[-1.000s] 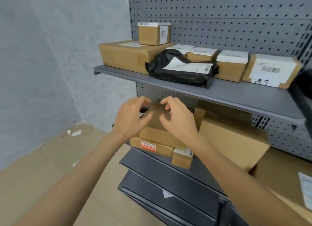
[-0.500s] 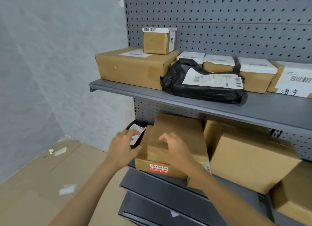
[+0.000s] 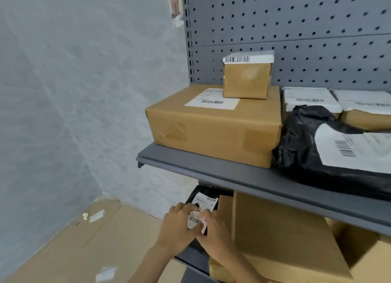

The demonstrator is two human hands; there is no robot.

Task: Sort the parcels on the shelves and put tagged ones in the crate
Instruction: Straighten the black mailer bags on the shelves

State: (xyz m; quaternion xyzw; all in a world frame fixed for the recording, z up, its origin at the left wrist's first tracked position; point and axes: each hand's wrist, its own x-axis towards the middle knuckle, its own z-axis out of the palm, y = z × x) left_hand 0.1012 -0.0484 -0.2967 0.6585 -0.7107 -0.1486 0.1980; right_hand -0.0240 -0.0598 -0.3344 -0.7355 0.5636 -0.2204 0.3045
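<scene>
On the lower shelf a small black parcel (image 3: 203, 195) with a white barcode label (image 3: 194, 220) leans at the left end, beside a stack of brown boxes (image 3: 275, 236). My left hand (image 3: 176, 225) and my right hand (image 3: 213, 232) both grip this black parcel from the front, fingers curled over its label. On the upper shelf (image 3: 232, 172) lie a large brown box (image 3: 211, 130) with a label, a small labelled box (image 3: 246, 79) on top of it, and a black bag parcel (image 3: 317, 156) with a barcode label. No crate is in view.
Grey pegboard (image 3: 296, 24) backs the shelving. More white-labelled boxes (image 3: 309, 97) sit behind the black bag. Flattened cardboard (image 3: 84, 240) with paper scraps covers the floor to the left, and a grey wall (image 3: 74, 92) stands close on that side.
My hands left the brown box stack and moved left onto the small black parcel, both now gripping it. The view has come closer and lower, toward the shelf's left end.
</scene>
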